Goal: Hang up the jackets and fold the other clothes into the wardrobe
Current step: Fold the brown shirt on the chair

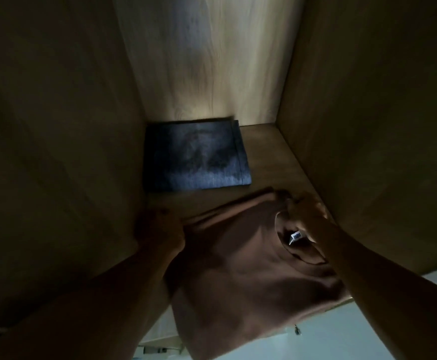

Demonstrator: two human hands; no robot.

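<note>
While both hands carry it by its far edges, the folded brown knit top (243,268) is partly on the pale wooden wardrobe shelf (272,157), its near part hanging past the front lip. The left hand (160,229) grips the left edge with curled fingers; the right hand (308,211) pinches the cloth beside the collar, where a white label (296,236) shows. Holding both sides likely keeps the fold flat. A folded dark blue denim garment (196,157) lies in the back left corner, leaving room alongside.
</note>
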